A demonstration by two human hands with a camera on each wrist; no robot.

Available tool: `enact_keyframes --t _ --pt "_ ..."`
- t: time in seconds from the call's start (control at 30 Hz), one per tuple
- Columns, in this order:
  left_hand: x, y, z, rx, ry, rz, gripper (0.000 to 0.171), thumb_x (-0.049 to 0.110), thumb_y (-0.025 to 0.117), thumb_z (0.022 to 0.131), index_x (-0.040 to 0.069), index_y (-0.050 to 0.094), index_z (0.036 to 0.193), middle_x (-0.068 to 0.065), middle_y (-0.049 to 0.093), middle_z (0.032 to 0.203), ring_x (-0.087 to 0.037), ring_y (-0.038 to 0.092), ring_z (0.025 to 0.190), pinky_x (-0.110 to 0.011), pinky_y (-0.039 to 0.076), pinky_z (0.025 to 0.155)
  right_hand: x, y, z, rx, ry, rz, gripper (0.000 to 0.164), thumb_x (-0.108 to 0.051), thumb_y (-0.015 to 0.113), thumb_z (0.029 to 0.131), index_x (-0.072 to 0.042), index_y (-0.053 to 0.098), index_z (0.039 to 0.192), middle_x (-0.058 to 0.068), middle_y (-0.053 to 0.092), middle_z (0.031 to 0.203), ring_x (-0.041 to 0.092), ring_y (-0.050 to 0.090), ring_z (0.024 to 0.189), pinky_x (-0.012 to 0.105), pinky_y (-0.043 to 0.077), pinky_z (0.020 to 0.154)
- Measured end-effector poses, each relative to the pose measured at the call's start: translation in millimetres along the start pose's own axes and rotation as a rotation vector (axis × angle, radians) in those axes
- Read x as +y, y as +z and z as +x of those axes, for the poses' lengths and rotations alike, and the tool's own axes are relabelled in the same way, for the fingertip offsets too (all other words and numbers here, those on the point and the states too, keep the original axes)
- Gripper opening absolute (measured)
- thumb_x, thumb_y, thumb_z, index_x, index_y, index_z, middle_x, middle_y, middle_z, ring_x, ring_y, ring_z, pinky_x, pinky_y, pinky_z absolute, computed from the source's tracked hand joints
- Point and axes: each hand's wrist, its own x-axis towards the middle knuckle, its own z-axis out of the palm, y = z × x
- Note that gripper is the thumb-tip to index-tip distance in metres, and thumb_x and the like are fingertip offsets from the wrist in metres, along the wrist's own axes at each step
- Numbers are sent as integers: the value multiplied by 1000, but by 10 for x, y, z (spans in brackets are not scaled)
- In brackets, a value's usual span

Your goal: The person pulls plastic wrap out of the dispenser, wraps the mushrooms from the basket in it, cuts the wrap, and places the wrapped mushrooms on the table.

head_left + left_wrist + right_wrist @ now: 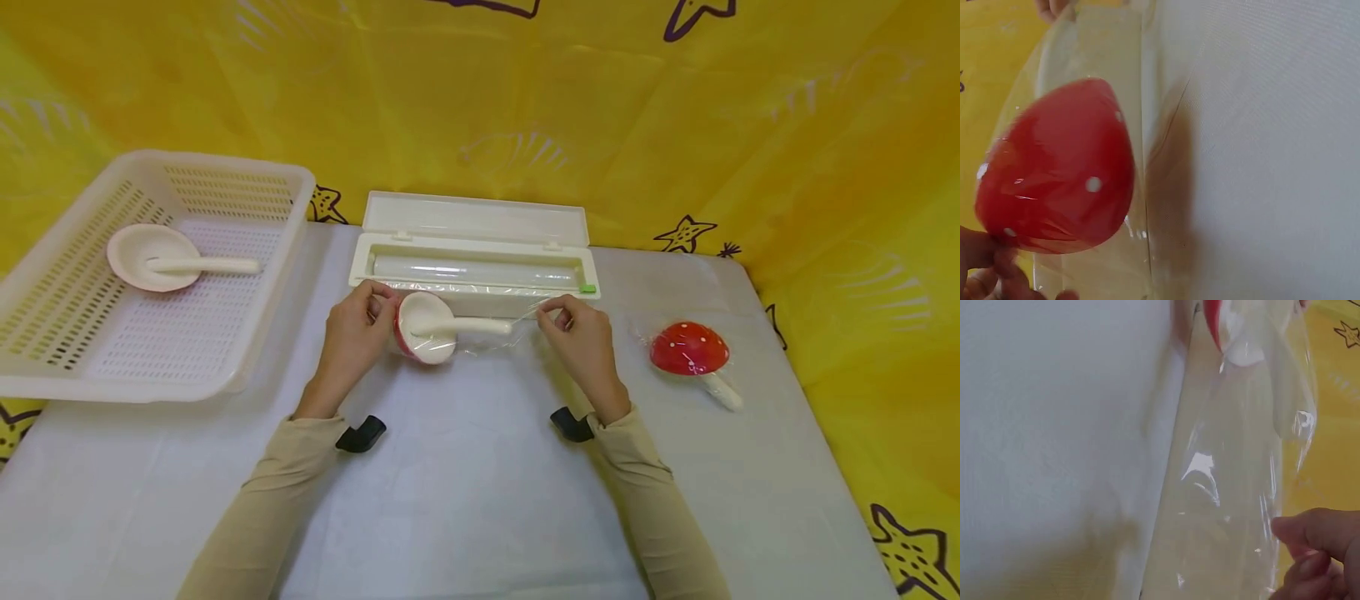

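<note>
A mushroom-like ladle [426,327], white inside with a red, white-dotted back, is held above the table with its white handle pointing right. My left hand [358,327] grips the bowl's left edge; the left wrist view shows its fingers [1007,275] at the red bowl [1063,175], through clear plastic wrap. Off the handle's end, my right hand [583,343] pinches the edge of the plastic wrap [487,340] between thumb and finger. In the right wrist view, loose wrap [1210,481] stretches from the thumb [1310,531] towards the ladle.
Behind my hands stands a white wrap dispenser [480,298], lid raised, a roll [472,270] inside and a green slider [587,288] at its right. Left, a white perforated basket [225,379] holds another ladle [161,250]. A wrapped red ladle [692,350] lies face down at right.
</note>
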Motion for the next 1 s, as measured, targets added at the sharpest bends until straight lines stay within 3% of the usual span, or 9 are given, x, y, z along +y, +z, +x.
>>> enact_keyframes --t 0.2,0.37,0.47,0.6,0.77,0.87,1.0 --pt "1 -40 -9 -156 -27 11 14 14 56 97 4 63 104 -9 64 73 -16 51 57 -26 40 51 25 50 -18 -154 32 180 13 -7 68 90 -1 59 96 16 67 79 22 65 63 20 49 55" --pt "5 -64 5 -243 -51 42 16 13 52 97 4 62 104 -12 67 83 -19 56 62 -28 45 57 0 78 -44 -323 42 231 9 -7 66 91 -3 59 96 15 67 96 28 70 86 27 57 71" --pt "8 -79 9 -279 -52 44 17 13 51 96 2 61 105 -14 68 87 -20 59 67 -29 45 59 -26 96 -57 -329 20 207 8 -8 66 90 -3 62 95 12 65 92 24 66 84 26 53 73" --pt "12 -88 8 -314 -54 38 18 12 50 96 2 61 106 -15 69 90 -22 61 71 -29 45 62 -19 126 -63 -253 8 178 5 -6 64 89 -4 65 94 7 56 75 15 52 64 20 42 58" --pt "2 -67 7 -302 -55 41 16 11 49 97 2 59 106 -15 68 90 -23 61 73 -29 45 63 18 53 -27 -332 133 245 17 -8 54 98 -3 65 109 16 59 73 13 51 48 22 44 47" --pt "-4 -54 9 -298 -52 53 15 11 49 98 1 58 106 -16 68 88 -24 61 72 -29 45 63 70 -62 14 -429 238 312 23 -12 50 102 0 61 117 21 63 82 17 57 55 25 50 52" --pt "-24 -41 10 -302 -59 67 15 11 49 99 1 56 108 -17 68 88 -26 62 72 -29 45 62 92 -190 53 -548 342 427 23 -15 48 105 1 53 119 18 64 98 17 64 70 28 54 61"
